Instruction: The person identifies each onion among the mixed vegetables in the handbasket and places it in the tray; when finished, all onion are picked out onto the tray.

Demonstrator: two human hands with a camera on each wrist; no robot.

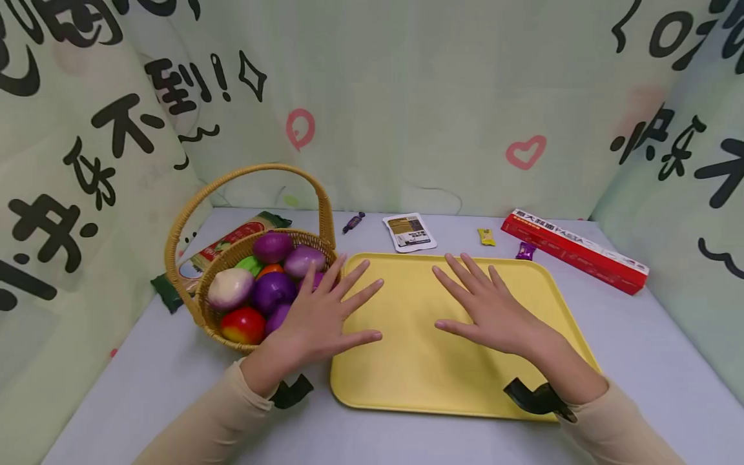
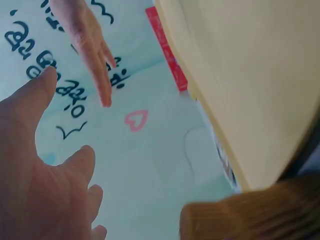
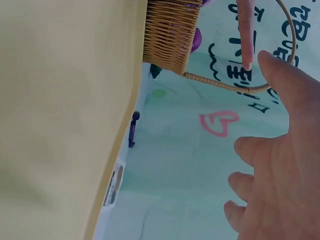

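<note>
Both hands hover palm down with spread, straight fingers, holding nothing. My left hand (image 1: pixel 328 313) is over the gap between the wicker basket (image 1: pixel 316 242) and the yellow tray (image 1: pixel 465 394), its fingertips overlapping the tray's left side in the head view. Over the right half of the tray is my right hand (image 1: pixel 494 310). Toy produce fills the basket: purple onions (image 1: pixel 273 292), a whitish-purple turnip-like piece (image 1: pixel 230 289), a red-yellow fruit (image 1: pixel 243 325) and something green (image 1: pixel 250 265). Part of the basket's contents is hidden behind the left hand. The tray's surface bears nothing.
Behind the tray lie a dark wrapped candy (image 1: pixel 353 222), a white-and-gold pouch (image 1: pixel 409 232), a yellow packet (image 1: pixel 486 237) and a purple candy (image 1: pixel 526 251). A long red box (image 1: pixel 575 252) lies at the back right. A green-red package (image 1: pixel 217 248) lies behind the basket. Printed curtains surround the table.
</note>
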